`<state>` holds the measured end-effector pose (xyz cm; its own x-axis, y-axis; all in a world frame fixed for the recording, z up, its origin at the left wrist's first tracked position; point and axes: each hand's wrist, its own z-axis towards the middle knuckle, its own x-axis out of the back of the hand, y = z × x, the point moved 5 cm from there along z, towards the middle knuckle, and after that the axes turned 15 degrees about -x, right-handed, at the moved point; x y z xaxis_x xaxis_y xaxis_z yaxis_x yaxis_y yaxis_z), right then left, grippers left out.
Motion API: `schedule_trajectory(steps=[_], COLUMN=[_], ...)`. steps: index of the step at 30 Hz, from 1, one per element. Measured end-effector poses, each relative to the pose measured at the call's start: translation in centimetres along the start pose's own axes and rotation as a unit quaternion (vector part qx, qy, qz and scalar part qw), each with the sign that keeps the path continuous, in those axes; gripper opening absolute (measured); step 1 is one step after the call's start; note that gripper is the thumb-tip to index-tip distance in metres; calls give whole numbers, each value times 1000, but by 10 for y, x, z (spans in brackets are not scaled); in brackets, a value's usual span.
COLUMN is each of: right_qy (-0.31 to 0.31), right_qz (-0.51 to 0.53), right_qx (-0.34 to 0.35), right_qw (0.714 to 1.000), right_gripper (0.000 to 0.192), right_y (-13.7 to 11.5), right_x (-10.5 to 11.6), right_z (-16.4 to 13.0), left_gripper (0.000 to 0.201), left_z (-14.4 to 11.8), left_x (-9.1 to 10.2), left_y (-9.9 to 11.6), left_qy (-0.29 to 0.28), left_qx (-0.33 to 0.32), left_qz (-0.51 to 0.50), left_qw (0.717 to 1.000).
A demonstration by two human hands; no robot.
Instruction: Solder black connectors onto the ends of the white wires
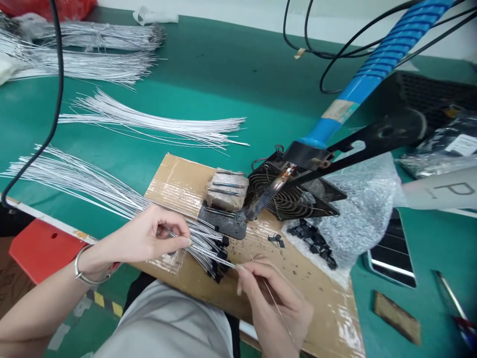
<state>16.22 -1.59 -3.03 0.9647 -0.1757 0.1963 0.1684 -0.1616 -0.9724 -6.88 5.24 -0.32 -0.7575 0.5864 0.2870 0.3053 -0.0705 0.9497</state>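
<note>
My left hand (pixel 166 236) is closed in a pinch around a thin white cable (pixel 212 257) that runs across to the right. At its other end, the thumb and fingertips of my right hand (pixel 274 303) are pressed together on the tip. A fine bare wire, perhaps solder (pixel 278 311), passes through the right fingers too. Under the cable lies a bunch of white cables (pixel 112 186) with small black connectors (pixel 220 256) on their near ends. Just beyond, a blue-handled soldering iron (pixel 331 119) is held in a stand, its tip low over a dark metal plate (pixel 233 228).
Cardboard (pixel 169 179) covers the work spot. A grey block (pixel 227 191) with metal strips stands beside a black fan (pixel 285 201). Loose black pieces (pixel 315 243) lie on bubble wrap (pixel 363 199). A phone (pixel 393 253) is at right; more white cables (pixel 164 124) lie behind.
</note>
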Motion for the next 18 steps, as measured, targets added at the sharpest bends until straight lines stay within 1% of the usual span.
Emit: schedule_trajectory(steps=[3, 5, 7, 10, 13, 16, 18], right_qy=[1, 13, 25, 16, 20, 31, 33], right_qz=[6, 15, 18, -2, -14, -4, -3], right_qx=[-1, -4, -1, 20, 30, 28, 33], right_qw=[1000, 1000, 1000, 1000, 999, 999, 999], right_gripper=[13, 14, 14, 14, 15, 17, 17], right_y=[0, 0, 0, -3, -3, 0, 1], right_x=[-2, -4, -5, -8, -6, -4, -5], right_z=[-2, -4, -7, -11, -11, -10, -10], left_gripper=[27, 26, 23, 18, 17, 18, 21], left_z=[-3, -5, -5, -1, 4, 8, 11], left_x=[-3, -11, -23, -44, -58, -58, -57], left_y=[0, 4, 12, 25, 29, 24, 20], left_qy=[-9, -14, -12, -1, 17, 44, 44], left_qx=[6, 3, -27, -100, -135, -112, -87], left_qz=[36, 84, 136, 181, 160, 89, 37], left_qw=[999, 996, 990, 978, 978, 989, 995])
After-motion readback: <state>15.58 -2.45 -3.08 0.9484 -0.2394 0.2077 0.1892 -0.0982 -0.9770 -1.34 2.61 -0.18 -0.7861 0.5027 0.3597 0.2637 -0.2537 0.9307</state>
